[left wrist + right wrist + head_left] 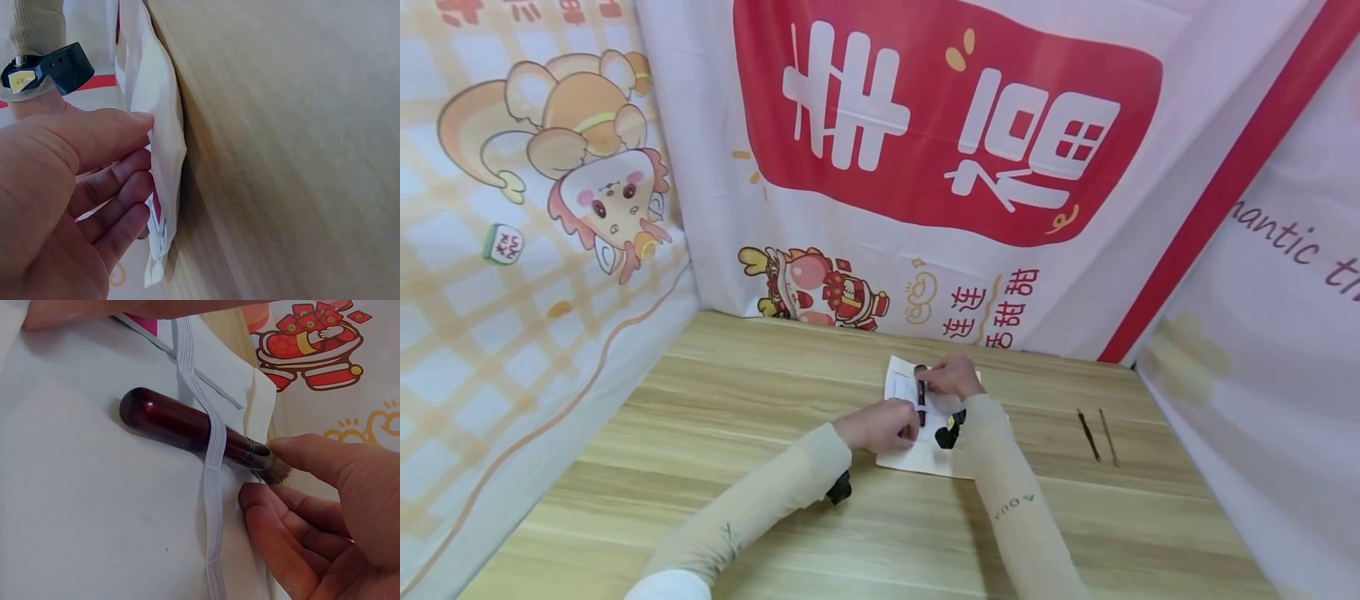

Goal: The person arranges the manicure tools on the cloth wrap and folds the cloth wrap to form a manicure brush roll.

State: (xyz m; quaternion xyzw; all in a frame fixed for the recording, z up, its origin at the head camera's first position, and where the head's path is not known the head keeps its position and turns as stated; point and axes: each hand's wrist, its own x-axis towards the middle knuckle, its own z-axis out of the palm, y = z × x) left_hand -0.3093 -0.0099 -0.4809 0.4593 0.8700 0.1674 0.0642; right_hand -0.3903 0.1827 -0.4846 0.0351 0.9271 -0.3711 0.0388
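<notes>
A white fold-out case (917, 460) lies spread on the table in front of me. Across it runs a ribbed white elastic band (214, 512), and under the band sits a makeup brush (172, 422) with a glossy dark red handle and brown bristles. My right hand (953, 377) pinches the brush at its bristle end, thumb by the metal collar, fingers on the other side. With bent, relaxed fingers my left hand (889, 427) rests on the case's left part; in the left wrist view its fingertips (142, 187) touch the white fabric near the edge.
To the right on the wooden table (760, 392) lie two thin tools, one dark brown (1088, 435) and one metal grey (1108, 437). A slim grey strip (212, 387) also passes under the band. Printed cloth walls (700, 192) stand behind and at both sides.
</notes>
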